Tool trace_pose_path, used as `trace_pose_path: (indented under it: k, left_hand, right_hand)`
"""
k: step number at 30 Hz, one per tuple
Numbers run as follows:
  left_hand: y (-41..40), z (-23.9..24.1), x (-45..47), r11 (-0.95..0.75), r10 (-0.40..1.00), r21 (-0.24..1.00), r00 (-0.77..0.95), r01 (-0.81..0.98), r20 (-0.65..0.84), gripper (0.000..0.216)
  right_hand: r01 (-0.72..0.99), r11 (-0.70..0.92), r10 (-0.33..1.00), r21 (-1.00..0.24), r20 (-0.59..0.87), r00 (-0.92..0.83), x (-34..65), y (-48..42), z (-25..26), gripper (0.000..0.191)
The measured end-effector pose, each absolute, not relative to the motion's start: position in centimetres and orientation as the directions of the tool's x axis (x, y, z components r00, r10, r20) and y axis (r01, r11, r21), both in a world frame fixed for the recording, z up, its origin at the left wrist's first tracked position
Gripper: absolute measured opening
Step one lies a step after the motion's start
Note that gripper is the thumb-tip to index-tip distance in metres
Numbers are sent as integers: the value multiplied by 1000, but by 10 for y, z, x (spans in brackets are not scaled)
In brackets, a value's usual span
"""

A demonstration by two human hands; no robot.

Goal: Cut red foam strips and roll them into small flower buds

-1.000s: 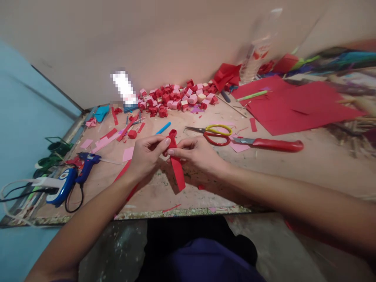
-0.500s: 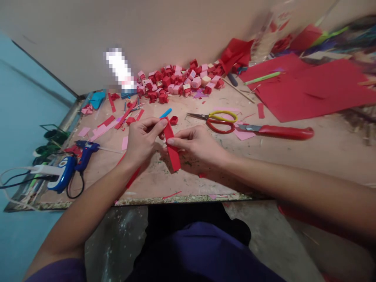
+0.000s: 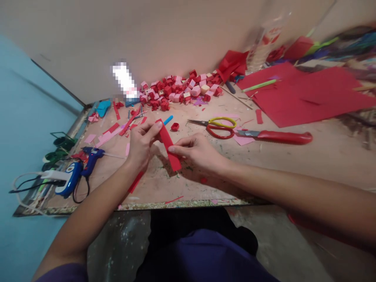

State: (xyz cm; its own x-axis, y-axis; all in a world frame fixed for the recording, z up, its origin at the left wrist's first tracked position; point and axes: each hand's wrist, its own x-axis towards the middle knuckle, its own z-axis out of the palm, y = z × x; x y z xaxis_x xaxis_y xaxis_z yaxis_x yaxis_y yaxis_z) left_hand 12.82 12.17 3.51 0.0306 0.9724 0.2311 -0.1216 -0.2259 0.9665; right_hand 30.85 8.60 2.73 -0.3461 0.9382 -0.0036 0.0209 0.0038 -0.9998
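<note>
Red strip: held just above the table, near the middle of my view, slanting from its far left end to its near right end.
Left hand: closed in a pinch, thumb pressed on the strip's far end.
Right hand: gripping the same strip lower down, thumb on top; I can't make out the fingertips underneath.
Just beyond: I see a small red folded piece on the table, well clear of both hands, and a blue stick whose near end is hidden from me.
In the way: the left forearm covers part of a second red strip lying on the table.
Right of the hands: scissors with one yellow and one red handle, then a red-handled cutter, its blade over a pink scrap.
Left: pink and red offcuts, then a blue glue gun beside a blue power block with cables.
Far middle: a heap of red and pink boxes against the wall.
Far right: large red sheets, a green stick lying across them, and a blurred clear bottle behind.
</note>
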Motion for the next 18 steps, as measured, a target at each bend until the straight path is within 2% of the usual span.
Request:
trace_pose_path:
  k: [3,6,13,18]
  left_hand:
    - [122,32,129,-53,979,986,184,-157,82,33]
    - [122,30,128,24,975,989,224,-145,9,33]
    - [124,36,125,-8,996,981,82,-193,25,25]
    - [130,38,123,-67,996,959,-69,-274,50,20]
  right_hand:
    - [43,29,937,-999,12,-349,310,86,28,26]
    - [69,15,934,-998,-11,-357,310,87,27,28]
    - [69,39,926,-997,10,-377,309,87,23,24]
    - [43,-29,922,-999,-43,-384,306,86,16,23]
